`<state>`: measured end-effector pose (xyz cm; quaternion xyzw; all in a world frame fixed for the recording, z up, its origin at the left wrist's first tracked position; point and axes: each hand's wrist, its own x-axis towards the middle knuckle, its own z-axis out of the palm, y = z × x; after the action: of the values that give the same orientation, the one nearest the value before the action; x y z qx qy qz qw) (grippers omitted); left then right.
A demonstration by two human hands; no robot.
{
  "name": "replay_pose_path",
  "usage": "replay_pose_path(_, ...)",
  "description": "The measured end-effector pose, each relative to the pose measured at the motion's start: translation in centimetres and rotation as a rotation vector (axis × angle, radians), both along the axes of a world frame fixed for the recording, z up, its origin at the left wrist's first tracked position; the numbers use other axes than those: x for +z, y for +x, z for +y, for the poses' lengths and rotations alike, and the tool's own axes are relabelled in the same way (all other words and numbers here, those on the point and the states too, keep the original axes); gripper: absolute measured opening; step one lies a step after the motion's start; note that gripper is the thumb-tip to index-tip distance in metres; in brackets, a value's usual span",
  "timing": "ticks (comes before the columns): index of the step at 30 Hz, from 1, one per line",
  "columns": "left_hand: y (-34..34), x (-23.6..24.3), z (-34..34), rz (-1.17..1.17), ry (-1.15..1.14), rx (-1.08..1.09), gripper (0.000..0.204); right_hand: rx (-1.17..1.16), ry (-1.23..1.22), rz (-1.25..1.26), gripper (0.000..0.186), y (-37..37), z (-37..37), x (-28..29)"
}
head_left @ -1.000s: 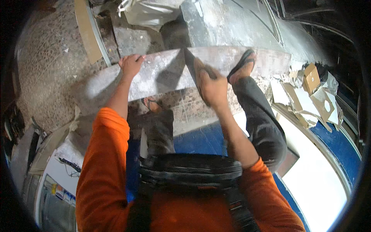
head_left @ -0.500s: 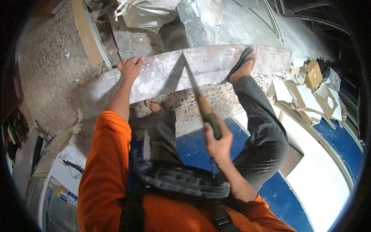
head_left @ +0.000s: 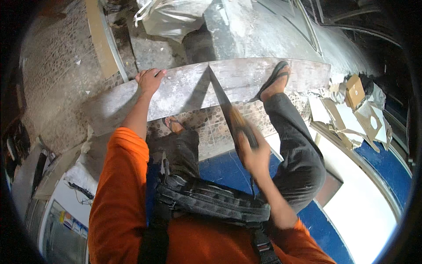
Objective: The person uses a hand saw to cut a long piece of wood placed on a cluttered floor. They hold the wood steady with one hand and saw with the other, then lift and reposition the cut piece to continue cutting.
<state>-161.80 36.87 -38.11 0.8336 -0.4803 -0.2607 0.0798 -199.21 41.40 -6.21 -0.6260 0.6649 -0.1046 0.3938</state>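
A long, worn wooden board (head_left: 184, 86) with whitish stains lies crosswise in front of me. My left hand (head_left: 149, 82) presses down on its left part, fingers curled over the far edge. My right hand (head_left: 256, 155) is closed round the handle of a handsaw (head_left: 223, 97). The blade slants away from me across the middle of the board, its narrow end at the far edge, and casts a dark shadow to its left. Right of the saw, my sandalled foot (head_left: 276, 83) stands on the board. My other foot (head_left: 173, 124) is at the board's near side.
A whitish sack (head_left: 176, 20) sits beyond the board. Torn cardboard and white sheet pieces (head_left: 351, 112) are heaped at the right. Pebble-patterned flooring (head_left: 57, 75) spreads to the left, with a tan strip (head_left: 100, 42) along it. A blue surface (head_left: 224, 169) lies below me.
My right hand has pushed the saw slightly forward and to the right, and the blade shows broader. My left hand keeps its place on the board. The view has shifted a little.
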Motion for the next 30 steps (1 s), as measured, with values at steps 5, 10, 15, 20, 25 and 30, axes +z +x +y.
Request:
replay_pose_path(5,-1.9,0.7,-0.5,0.018,0.014,-0.044,0.054,-0.123,0.089,-0.113,0.049,-2.0,1.2,1.0)
replay_pose_path(10,-2.0,-0.6,-1.0,0.084,0.045,-0.101,0.050,-0.003,0.091,0.006,0.044,5.1,-9.9,-8.3)
replay_pose_path(15,-1.4,-0.7,1.4,0.002,0.016,-0.053,0.048,-0.207,0.211,-0.185,0.050,-0.3,1.6,3.4)
replay_pose_path(20,-1.9,-0.1,-0.4,0.023,-0.053,-0.050,0.050,-0.077,0.037,-0.005,0.050,2.1,-3.8,-3.1)
replay_pose_path(25,-4.0,0.1,1.2,0.031,0.008,-0.050,0.055,-0.056,0.262,0.034,0.048,2.8,-6.4,-6.4)
replay_pose_path(30,-2.2,0.6,0.5,-0.017,-0.026,0.003,0.060,-0.307,0.269,-0.176,0.048,-0.4,2.2,3.9)
